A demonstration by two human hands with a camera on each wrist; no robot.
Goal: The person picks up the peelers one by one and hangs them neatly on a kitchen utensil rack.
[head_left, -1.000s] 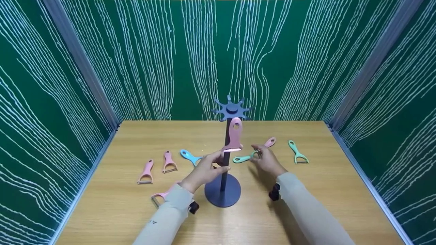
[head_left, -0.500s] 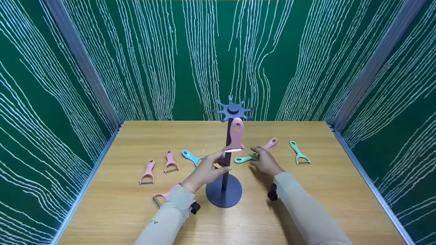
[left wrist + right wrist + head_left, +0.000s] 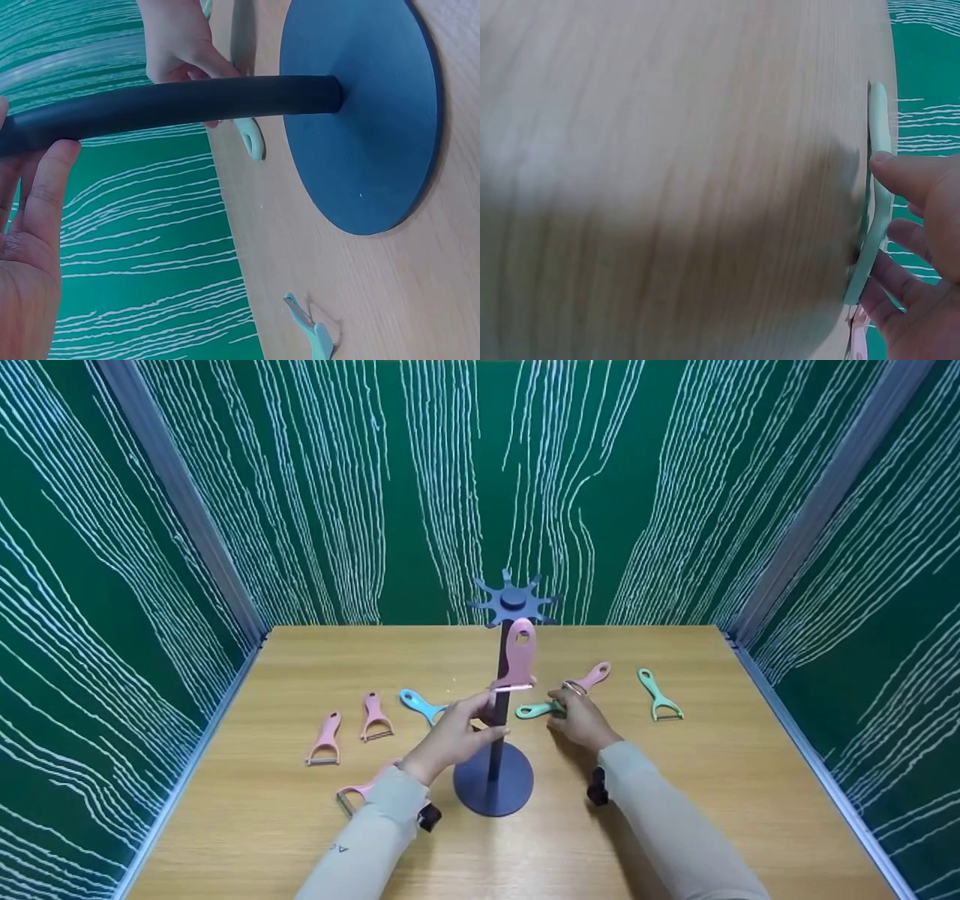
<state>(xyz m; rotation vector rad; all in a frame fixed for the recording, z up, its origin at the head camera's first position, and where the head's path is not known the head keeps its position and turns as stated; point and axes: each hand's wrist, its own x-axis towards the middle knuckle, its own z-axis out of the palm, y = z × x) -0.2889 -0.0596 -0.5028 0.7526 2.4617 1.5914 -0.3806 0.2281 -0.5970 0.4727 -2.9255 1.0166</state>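
Observation:
My left hand [image 3: 450, 735] holds the post [image 3: 495, 761] of a dark stand, fingers and thumb around it, also plain in the left wrist view. The stand has a round base [image 3: 472, 791] and a star-shaped hook top [image 3: 513, 600]. From a front hook hangs a pink peeler [image 3: 520, 656], handle up, blade down. Right of the post, my right hand [image 3: 583, 722] pinches a green peeler [image 3: 882, 202] low over the table, thumb on one side and fingers on the other. Its handle points left, and my fingers partly cover its head. A second pink peeler [image 3: 598, 674] lies just behind that hand.
Another green peeler [image 3: 655, 694] lies farther right. Left of the stand are a blue peeler [image 3: 420, 705], partly behind my left hand, and pink peelers [image 3: 373, 716] on the wooden table [image 3: 240, 825]. My left forearm partly covers one pink peeler [image 3: 360, 790]. Green walls [image 3: 330, 495] enclose the table.
My right hand has shifted slightly left and closed its fingers on the green peeler. The pink peeler's head behind it shows more now. My left hand stays on the post.

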